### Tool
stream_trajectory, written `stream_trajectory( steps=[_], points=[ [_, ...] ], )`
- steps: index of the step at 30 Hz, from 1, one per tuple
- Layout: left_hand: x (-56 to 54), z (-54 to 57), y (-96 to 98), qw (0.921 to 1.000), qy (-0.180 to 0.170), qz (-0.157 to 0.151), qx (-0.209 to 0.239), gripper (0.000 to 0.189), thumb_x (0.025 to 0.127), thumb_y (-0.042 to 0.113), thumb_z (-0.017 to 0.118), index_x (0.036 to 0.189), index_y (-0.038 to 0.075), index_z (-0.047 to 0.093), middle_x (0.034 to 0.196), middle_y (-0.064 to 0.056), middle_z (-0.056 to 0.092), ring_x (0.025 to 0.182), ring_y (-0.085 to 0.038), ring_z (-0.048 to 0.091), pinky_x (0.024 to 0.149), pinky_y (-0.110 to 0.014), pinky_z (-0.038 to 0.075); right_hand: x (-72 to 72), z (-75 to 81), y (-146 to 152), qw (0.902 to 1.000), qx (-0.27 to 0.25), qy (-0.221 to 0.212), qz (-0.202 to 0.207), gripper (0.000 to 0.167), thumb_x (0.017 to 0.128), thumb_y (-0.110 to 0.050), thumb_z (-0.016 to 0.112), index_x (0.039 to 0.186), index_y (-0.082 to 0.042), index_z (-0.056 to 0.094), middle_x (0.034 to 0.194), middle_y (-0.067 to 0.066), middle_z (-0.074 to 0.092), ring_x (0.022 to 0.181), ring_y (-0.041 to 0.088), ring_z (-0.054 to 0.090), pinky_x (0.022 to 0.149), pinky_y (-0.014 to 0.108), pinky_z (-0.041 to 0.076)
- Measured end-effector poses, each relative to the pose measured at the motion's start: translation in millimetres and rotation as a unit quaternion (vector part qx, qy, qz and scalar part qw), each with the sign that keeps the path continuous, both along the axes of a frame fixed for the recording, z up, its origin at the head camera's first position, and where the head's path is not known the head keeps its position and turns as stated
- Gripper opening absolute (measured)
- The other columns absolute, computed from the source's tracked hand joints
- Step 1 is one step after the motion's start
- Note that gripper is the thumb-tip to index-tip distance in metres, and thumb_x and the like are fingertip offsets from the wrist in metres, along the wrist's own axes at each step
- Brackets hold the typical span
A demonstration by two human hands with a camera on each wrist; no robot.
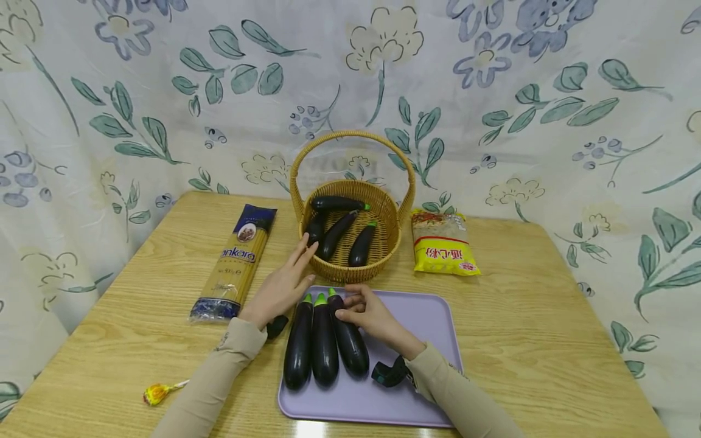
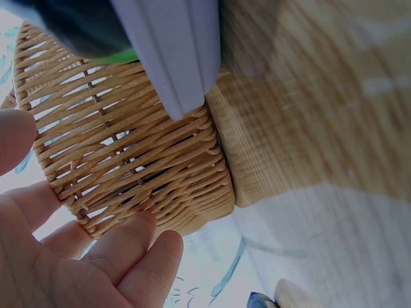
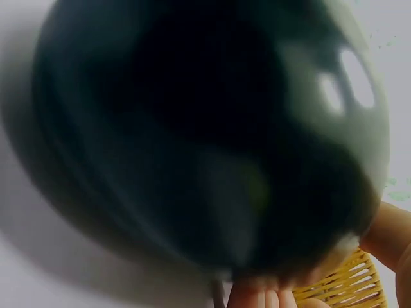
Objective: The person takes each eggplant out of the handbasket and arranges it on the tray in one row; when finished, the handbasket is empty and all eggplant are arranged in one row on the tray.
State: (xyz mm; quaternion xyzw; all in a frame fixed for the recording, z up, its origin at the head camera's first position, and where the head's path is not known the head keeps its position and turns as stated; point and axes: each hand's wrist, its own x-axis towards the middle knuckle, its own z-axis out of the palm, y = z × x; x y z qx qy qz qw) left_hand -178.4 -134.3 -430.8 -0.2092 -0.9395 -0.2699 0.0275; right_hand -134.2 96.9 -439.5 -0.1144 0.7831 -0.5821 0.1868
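My left hand [image 1: 276, 289], fingers stretched out, reaches to the near left side of a wicker basket [image 1: 397, 246]; in the left wrist view the fingertips lie against its woven wall [image 2: 128, 160]. Several dark eggplants [image 1: 338, 234] lie inside the basket. Three more, stems toward the basket, lie side by side on a lilac tray [image 1: 408, 389]. My right hand [image 1: 380, 319] is at the stem end of the rightmost eggplant [image 1: 350, 344], thumb over it and fingers loosely bent at its right edge. That eggplant [image 3: 192, 128] fills most of the right wrist view.
A spaghetti packet [image 1: 232, 264] lies left of the basket, a yellow food bag [image 1: 443, 243] right of it. A small yellow-red wrapped item [image 1: 156, 393] on a stick lies at the front left. A floral curtain [image 1: 350, 79] hangs behind the wooden table [image 1: 526, 316].
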Motion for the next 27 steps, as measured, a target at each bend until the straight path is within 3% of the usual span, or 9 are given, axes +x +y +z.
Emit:
stream_trajectory(
  steps=[7, 17, 22, 27],
  points=[
    [0.6, 0.3, 0.5, 1.0, -0.001, 0.0, -0.001, 0.065, 0.101, 0.027, 0.049, 0.157, 0.024, 0.016, 0.166, -0.003, 0.002, 0.104, -0.038, 0.065, 0.073, -0.046, 0.053, 0.9, 0.9, 0.3, 0.9999, 0.008, 0.015, -0.003, 0.057, 0.09, -0.015, 0.067, 0.138, 0.003, 0.042, 0.117, 0.024, 0.056, 0.083, 0.014, 0.054, 0.062, 0.025, 0.043],
    [0.6, 0.5, 0.2, 1.0, -0.002, 0.0, -0.003, 0.065, 0.101, 0.028, 0.049, 0.157, 0.023, 0.015, 0.166, -0.003, 0.002, 0.111, -0.04, 0.063, 0.079, -0.05, 0.053, 0.0, 7.5, 3.2, 0.9996, 0.014, 0.022, -0.007, 0.053, 0.091, -0.015, 0.066, 0.137, 0.003, 0.045, 0.11, 0.02, 0.056, 0.077, 0.012, 0.051, 0.058, 0.024, 0.043],
    [1.1, 1.0, -0.4, 1.0, 0.0, 0.0, -0.003, 0.066, 0.101, 0.028, 0.049, 0.157, 0.022, 0.017, 0.166, -0.004, 0.003, 0.116, -0.04, 0.06, 0.085, -0.052, 0.053, -1.4, 16.5, 6.8, 0.9993, 0.007, 0.036, -0.007, 0.047, 0.093, -0.015, 0.064, 0.135, 0.001, 0.049, 0.111, 0.02, 0.057, 0.079, 0.012, 0.053, 0.064, 0.023, 0.045],
    [0.5, 0.8, 0.1, 1.0, 0.002, 0.0, -0.003, 0.066, 0.1, 0.028, 0.049, 0.157, 0.022, 0.016, 0.166, -0.003, 0.002, 0.117, -0.04, 0.06, 0.085, -0.052, 0.053, -6.0, 25.5, 12.2, 0.9991, -0.002, 0.043, -0.001, 0.042, 0.095, -0.014, 0.06, 0.133, 0.001, 0.051, 0.11, 0.019, 0.058, 0.082, 0.011, 0.054, 0.072, 0.031, 0.052]
  ],
)
